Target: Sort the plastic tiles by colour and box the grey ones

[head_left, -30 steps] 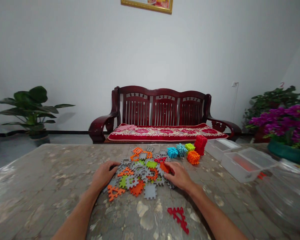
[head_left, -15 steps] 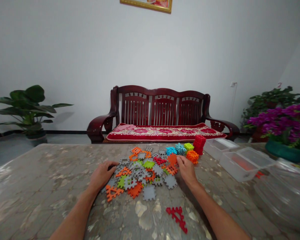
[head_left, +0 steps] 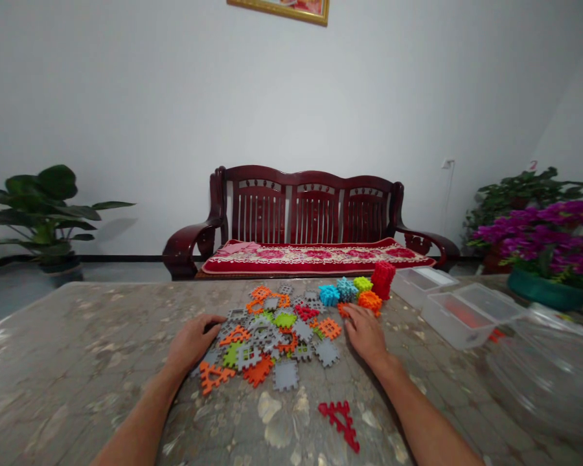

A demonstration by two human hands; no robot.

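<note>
A loose pile of interlocking plastic tiles (head_left: 267, 333) in grey, orange, green and red lies on the table. My left hand (head_left: 194, 340) rests at the pile's left edge, thumb apart from the fingers, holding nothing that I can see. To the right of the pile, my right hand (head_left: 365, 330) has its fingers on an orange tile (head_left: 342, 310), mostly covered by the hand. Just beyond the fingertips stands an orange stack of tiles (head_left: 370, 302). Blue (head_left: 329, 295), teal (head_left: 346, 289), green (head_left: 363, 285) and tall red (head_left: 383, 280) stacks are grouped around it.
A red triangular tile (head_left: 341, 424) lies alone near the front. Clear plastic boxes (head_left: 454, 330) stand to the right, one with orange pieces inside, beside a transparent lidded container (head_left: 548, 375). A teal flower pot (head_left: 548, 288) is at the far right. Behind the table is a wooden bench (head_left: 311, 207).
My right hand has carried the orange tile from above the pile's right side toward the orange stack and lowered it. My left hand stays beside the pile. The view has shifted slightly.
</note>
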